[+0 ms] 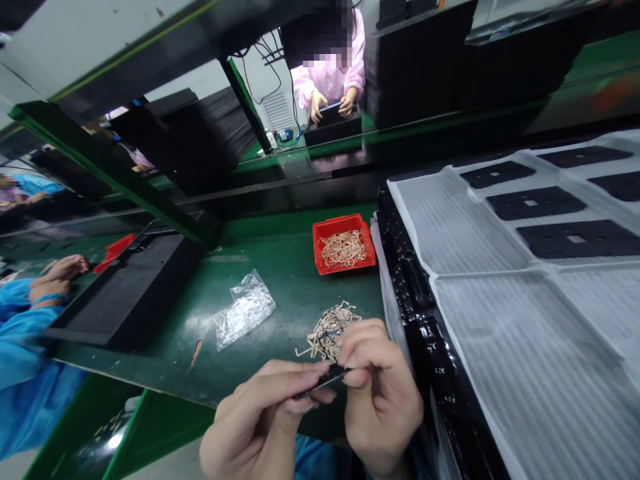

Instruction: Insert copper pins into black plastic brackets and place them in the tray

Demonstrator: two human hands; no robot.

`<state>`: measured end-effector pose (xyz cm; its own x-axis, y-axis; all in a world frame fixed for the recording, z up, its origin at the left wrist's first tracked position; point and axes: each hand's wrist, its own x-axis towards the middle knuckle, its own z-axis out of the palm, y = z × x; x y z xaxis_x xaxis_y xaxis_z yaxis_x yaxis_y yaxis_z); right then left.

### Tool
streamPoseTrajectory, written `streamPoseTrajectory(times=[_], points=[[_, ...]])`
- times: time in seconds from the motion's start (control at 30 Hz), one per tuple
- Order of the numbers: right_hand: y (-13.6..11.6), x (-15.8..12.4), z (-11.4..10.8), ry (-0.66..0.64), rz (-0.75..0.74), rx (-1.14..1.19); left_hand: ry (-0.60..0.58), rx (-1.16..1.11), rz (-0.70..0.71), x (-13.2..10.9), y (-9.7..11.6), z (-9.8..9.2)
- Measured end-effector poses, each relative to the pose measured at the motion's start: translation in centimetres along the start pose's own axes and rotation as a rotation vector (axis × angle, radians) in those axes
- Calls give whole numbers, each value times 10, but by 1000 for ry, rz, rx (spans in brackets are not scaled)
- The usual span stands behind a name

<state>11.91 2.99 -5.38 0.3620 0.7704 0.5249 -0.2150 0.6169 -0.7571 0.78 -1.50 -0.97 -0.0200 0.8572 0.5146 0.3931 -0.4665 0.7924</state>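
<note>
Over my remote feed I note: clear plastic bag [245, 310] on the green bench [293, 270]; black box [120, 287] to its left; co-worker in pink [330, 83] beyond; blue sleeve [23, 347] at far left.

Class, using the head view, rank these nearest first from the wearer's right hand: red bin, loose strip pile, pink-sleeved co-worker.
1. Loose strip pile: just beyond the right hand.
2. Red bin: behind the pile.
3. Pink-sleeved co-worker: farthest back.

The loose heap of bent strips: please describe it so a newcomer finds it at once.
On the green tabletop, find the red bin. Between it and the person's right hand lies the heap, loose on the tabletop, unlike the strips inside the bin.
</note>
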Motion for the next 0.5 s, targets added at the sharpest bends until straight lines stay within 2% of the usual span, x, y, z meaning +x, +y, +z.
streamPoseTrajectory(times=[0.1, 0.17, 0.23, 0.3, 0.37, 0.43, 0.5], points=[[2, 1, -3, -28, -5, 16, 22, 15, 18, 2, -3, 0], [2, 2, -5, -66, 39, 34, 40, 77, 81, 6, -6, -10], [2, 2, -6, -81, 138, 72, -73, 232, 244, 11, -9, -30], [0, 2, -7, -77, 237, 135, -348, 431, 476, 16, -9, -53], [-3, 3, -7, -124, 303, 211, -445, 574, 588, 16, -7, -72], [-6, 4, -7, -223, 338, 266, -412, 656, 568, 11, -1, -77], [-9, 6, -8, -287, 355, 281, -323, 675, 468, 3, 6, -68]])
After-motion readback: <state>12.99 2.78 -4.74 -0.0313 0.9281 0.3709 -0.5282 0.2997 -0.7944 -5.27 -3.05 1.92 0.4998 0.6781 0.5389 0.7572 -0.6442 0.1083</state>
